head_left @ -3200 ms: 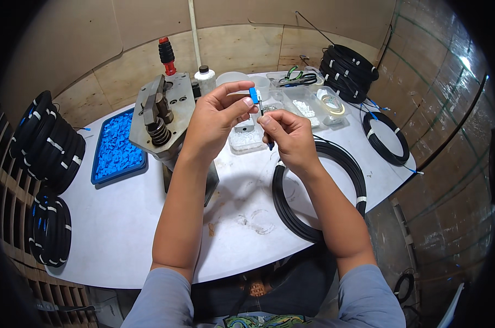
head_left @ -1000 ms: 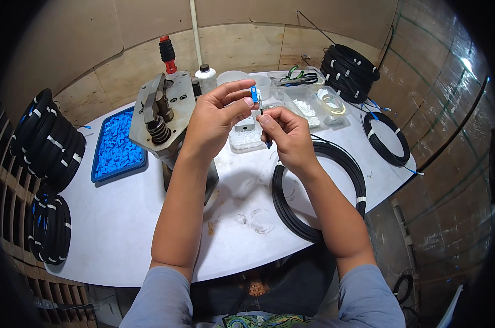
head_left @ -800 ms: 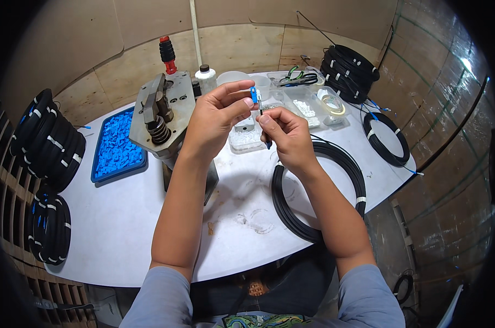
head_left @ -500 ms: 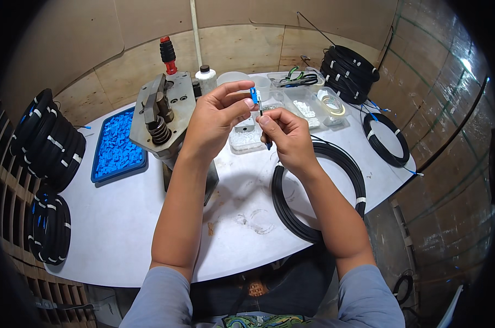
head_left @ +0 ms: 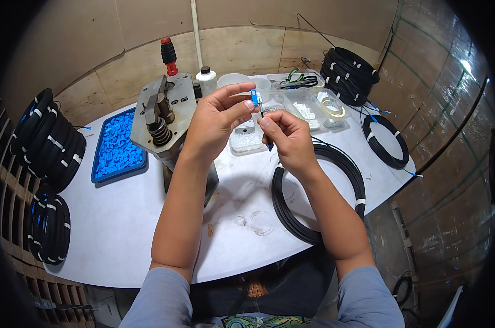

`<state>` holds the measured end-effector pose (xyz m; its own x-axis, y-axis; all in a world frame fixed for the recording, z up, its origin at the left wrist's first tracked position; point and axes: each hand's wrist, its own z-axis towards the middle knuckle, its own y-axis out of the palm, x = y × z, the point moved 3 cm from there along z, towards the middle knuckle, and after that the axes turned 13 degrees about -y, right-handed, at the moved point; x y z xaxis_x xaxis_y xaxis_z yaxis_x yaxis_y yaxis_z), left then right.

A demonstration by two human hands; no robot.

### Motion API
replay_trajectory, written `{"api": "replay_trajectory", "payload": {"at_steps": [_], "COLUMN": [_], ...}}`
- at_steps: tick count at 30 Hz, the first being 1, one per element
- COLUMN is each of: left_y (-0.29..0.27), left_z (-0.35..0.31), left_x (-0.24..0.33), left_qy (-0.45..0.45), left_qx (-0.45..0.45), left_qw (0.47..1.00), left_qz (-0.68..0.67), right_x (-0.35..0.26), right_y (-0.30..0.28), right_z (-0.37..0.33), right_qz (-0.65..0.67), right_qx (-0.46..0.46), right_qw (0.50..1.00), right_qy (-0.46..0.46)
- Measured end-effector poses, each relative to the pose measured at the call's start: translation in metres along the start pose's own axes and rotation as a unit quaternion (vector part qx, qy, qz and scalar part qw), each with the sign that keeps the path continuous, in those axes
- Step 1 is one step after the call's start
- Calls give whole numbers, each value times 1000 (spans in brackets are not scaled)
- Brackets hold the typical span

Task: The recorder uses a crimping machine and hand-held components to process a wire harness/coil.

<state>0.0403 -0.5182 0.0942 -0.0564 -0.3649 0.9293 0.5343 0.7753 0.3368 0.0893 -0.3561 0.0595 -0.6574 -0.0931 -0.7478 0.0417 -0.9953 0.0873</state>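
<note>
my left hand (head_left: pixel 217 123) fingers pinching blue connector (head_left: pixel 254 97) | my right hand (head_left: pixel 288 136) fingers pinching black cable (head_left: pixel 265 128) just below it | both raised over worktop (head_left: pixel 122 218), press (head_left: pixel 163 112) left, coil (head_left: pixel 318 191) right

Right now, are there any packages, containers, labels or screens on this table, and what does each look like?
Blue tray: left of the press, rectangular, heaped with small blue parts.
Clear plastic boxes: far side of the table, rectangular, holding white bits and a tape roll.
White bottle: behind the press, black cap.
No screens or signs show.
</note>
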Motion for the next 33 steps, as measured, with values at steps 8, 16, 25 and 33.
{"api": "replay_trajectory", "payload": {"at_steps": [8, 16, 25, 33], "left_y": [-2, 0, -3, -2], "left_z": [0, -1, 2, 1], "left_x": [-1, 0, -2, -1], "left_qy": [9, 4, 2, 0], "left_qx": [-6, 7, -17, -13], "left_qw": [1000, 1000, 1000, 1000], "left_qz": [15, 10, 10, 1], "right_x": [-1, -1, -3, -3], "right_y": [1, 0, 0, 2], "right_z": [0, 0, -1, -1], "right_qz": [-5, -14, -5, -1], "right_qx": [5, 4, 6, 12], "right_qw": [1000, 1000, 1000, 1000], "right_qy": [2, 5, 8, 9]}}
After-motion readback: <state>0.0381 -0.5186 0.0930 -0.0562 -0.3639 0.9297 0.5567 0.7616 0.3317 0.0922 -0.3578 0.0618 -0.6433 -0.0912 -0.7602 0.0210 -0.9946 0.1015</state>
